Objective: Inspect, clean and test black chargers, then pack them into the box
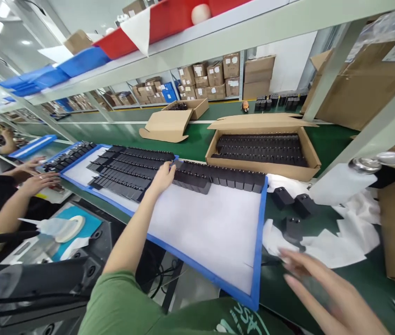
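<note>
Rows of black blocks (123, 170) stand on a white, blue-edged tray (211, 223), with more blocks along its back edge. My left hand (163, 178) reaches over the tray and touches the blocks where two groups meet; whether its fingers grip one is hidden. Low on the right, my right hand (318, 284) is blurred, thumb and fingers apart, with nothing seen between them. Just beyond it, a black block (292, 229) rests by white tissue (344, 237), and two other blocks (304, 204) lie farther back.
An open cardboard box (263, 170) of black blocks stands behind the tray. A white bottle (340, 184) is at the right beside a shelf post. Another person's hands (40, 181) are at the left. A shelf beam crosses overhead.
</note>
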### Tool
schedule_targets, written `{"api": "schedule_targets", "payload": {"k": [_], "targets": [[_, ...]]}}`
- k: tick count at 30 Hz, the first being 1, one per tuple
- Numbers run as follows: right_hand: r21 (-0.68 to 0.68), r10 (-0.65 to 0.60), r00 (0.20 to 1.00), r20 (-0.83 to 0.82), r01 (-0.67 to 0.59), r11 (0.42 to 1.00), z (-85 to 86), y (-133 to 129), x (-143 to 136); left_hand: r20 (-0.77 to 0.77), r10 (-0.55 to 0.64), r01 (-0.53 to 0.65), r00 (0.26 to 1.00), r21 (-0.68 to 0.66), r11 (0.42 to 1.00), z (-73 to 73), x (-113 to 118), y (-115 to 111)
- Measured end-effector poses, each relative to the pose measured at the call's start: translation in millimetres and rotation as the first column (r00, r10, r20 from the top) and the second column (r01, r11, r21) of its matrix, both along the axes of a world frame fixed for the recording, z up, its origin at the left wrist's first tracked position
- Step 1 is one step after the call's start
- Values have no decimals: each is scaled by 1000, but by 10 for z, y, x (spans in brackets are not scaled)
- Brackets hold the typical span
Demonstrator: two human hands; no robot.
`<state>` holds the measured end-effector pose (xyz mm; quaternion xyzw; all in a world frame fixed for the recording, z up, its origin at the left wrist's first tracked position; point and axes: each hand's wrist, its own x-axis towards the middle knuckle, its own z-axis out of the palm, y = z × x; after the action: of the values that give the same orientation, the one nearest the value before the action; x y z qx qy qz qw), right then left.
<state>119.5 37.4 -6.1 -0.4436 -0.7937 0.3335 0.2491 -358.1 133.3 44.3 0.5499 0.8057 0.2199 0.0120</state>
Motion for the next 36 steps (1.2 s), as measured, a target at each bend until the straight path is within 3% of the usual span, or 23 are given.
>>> {"api": "schedule_targets", "payload": {"k": [2,4,6,8,11,14,17,21,24,27,29,31,34,36], "targets": [[-120,201,980,-4,-200,972,266,343,-701,12,67,-67,998,-32,997,-198,-80,-7],[-173,288,958,-4,-284,943,384,702,-1401,23,116,-114,993,-45,992,-336,-93,47],[-148,251,968,21,-246,958,338,998,-1993,44,149,-147,988,-54,988,-393,-87,101],[-116,195,979,59,-187,976,198,1183,-2397,78,159,-154,984,-74,985,-382,-98,111],[-55,104,989,100,-99,994,9,1273,-2608,130,126,-110,983,-130,985,-326,-132,0],[4,46,991,127,-47,999,-40,1269,-2461,173,12,22,985,-195,981,-327,-112,-216],[45,61,985,164,-69,997,28,1281,-2222,217,-170,220,961,-235,947,-363,-24,-371],[55,97,963,253,-114,992,197,1267,-2156,244,-360,416,900,-236,878,-333,75,-334],[33,105,947,303,-121,992,287,1240,-2194,208,-391,434,897,-236,869,-287,123,-280],[33,94,948,306,-109,993,413,1092,-1997,153,-406,431,901,-203,879,-197,264,-437],[43,75,950,304,-92,995,547,829,-1665,112,-439,452,891,-156,878,-93,496,-697],[61,42,951,308,-63,996,693,445,-1195,-22,-505,505,863,-13,863,17,877,-1011],[133,-119,949,291,83,988,836,-183,-385,-15,-668,668,744,28,743,109,1646,-1380],[148,-255,911,324,217,965,811,-508,102,57,-764,763,643,39,645,71,2173,-1487]]}}
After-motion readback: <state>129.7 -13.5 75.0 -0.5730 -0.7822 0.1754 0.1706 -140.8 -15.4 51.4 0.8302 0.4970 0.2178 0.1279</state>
